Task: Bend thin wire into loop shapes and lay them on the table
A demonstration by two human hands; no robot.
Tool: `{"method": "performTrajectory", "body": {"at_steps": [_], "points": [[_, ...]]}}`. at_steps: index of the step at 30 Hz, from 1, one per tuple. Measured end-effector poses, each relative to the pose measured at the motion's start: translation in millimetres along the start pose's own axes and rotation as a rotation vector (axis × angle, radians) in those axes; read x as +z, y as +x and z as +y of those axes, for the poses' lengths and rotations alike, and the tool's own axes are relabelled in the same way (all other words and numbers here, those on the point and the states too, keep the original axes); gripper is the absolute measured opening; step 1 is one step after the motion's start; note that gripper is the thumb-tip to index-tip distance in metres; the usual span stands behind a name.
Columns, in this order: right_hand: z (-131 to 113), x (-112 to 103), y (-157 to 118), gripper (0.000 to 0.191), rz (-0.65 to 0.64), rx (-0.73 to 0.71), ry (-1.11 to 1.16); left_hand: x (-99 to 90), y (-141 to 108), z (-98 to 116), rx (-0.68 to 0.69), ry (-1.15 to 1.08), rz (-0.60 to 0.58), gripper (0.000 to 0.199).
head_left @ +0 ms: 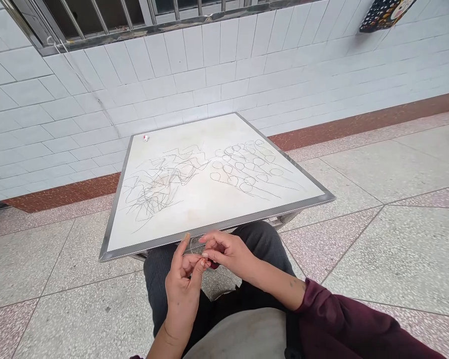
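Observation:
Over my lap, just in front of the table edge, my left hand (185,281) and my right hand (230,253) meet with their fingertips pinched together. A thin curved wire (191,245) shows between them, bending near my left index finger; its ends are hidden by the fingers. That index finger points up and has a tan wrap on its tip. Bent, zigzag wires (160,192) lie tangled on the left of the white tabletop (194,217). On the right of it lie several wires with a round loop at one end (247,167).
A small white and red object (145,138) sits at the table's far left corner. The table's grey metal edge (217,227) runs just beyond my hands. Behind stands a white tiled wall (194,75) with a barred window (134,15); a patterned cloth item (385,15) hangs at upper right.

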State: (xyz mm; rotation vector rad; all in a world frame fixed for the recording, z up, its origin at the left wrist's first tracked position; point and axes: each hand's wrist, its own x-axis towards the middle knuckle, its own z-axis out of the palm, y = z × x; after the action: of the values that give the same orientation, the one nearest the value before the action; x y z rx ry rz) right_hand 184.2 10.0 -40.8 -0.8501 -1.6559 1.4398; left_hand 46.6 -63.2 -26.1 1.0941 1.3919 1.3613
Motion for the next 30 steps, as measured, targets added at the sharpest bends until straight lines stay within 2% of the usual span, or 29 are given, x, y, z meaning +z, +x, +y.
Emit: {"method": "performTrajectory", "body": {"at_steps": [6,13,16,20,30], "points": [[3,1,-2,0.022,-0.007,-0.023,0.037,0.4,2,3,0.009,-0.030,-0.040,0.061],[9,5,-3,0.020,-0.022,-0.076,0.105,1.2,1,2,0.022,-0.024,-0.025,0.057],[14,8,-4,0.022,-0.001,-0.091,0.126,1.8,0,3,0.031,-0.033,-0.019,0.062],[15,12,-4,0.024,0.013,-0.050,0.160,2.8,-1,5,0.028,-0.002,-0.017,0.069],[11,15,-4,0.032,0.047,0.021,0.193,5.5,-2,-3,0.049,0.047,0.032,0.069]]}}
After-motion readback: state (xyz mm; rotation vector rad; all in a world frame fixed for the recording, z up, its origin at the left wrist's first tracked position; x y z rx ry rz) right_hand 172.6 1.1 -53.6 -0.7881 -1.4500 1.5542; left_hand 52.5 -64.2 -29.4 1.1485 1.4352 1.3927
